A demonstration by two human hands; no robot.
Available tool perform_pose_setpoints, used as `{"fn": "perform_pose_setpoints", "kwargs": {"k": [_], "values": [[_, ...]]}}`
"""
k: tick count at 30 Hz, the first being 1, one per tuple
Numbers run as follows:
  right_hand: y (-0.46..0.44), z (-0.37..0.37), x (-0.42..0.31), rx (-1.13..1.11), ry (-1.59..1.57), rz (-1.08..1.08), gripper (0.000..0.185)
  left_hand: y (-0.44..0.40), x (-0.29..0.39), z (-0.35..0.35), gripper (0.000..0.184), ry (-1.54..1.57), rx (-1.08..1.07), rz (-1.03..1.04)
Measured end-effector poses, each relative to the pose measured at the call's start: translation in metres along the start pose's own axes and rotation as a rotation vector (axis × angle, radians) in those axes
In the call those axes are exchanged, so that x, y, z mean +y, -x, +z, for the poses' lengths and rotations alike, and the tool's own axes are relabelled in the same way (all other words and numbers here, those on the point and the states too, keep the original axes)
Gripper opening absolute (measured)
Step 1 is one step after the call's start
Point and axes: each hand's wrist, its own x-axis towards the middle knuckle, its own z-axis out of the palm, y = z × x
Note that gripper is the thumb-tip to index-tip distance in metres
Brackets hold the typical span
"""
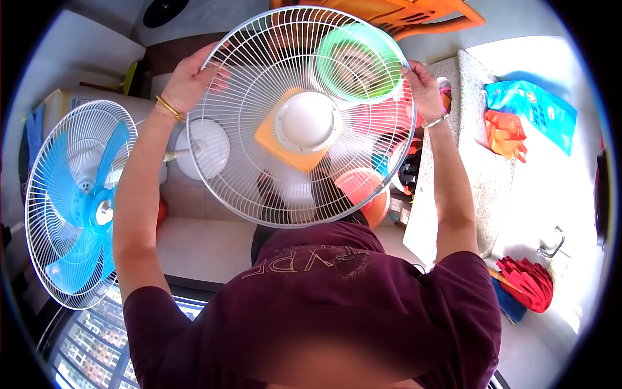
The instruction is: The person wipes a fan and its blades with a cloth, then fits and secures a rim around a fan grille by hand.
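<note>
Both hands hold up a round white wire fan grille point(233, 162) with a white centre disc, in front of the body. My left hand point(191, 81) grips its rim at the upper left, fingers closed round the edge. At the upper right, my right hand point(422, 91) is closed on the opposite rim. To the left stands a fan with blue blades point(103, 214), a wire grille behind them and no grille seen in front. Its white round base point(206, 149) shows partly behind the held grille.
Beyond the grille are a green basin point(359, 61), a pink bucket point(364, 188) and an orange-yellow stool point(291, 129). An orange wooden chair point(414, 16) is at the top. On the right, a counter point(486, 188) bears a blue bag point(534, 107) and red cloth point(528, 283).
</note>
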Motion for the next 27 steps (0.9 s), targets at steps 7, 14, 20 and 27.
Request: {"fn": "perform_pose_setpoints", "kwargs": {"k": [7,14,20,27], "values": [[0.010,-0.014,-0.015,0.046,-0.025,-0.058,0.021,0.008,0.015,0.019,0.038,-0.037,0.036,0.020],[0.027,-0.023,-0.049,-0.028,-0.350,0.013,0.021,0.012,0.019,0.031,0.039,-0.057,0.023,0.123],[0.017,-0.049,-0.060,0.067,-0.204,-0.071,0.024,0.009,0.022,0.061,0.039,-0.029,-0.110,0.190],[0.032,-0.074,-0.025,0.010,-0.163,0.112,0.030,0.000,-0.004,0.066,0.036,-0.082,-0.085,0.196]]}}
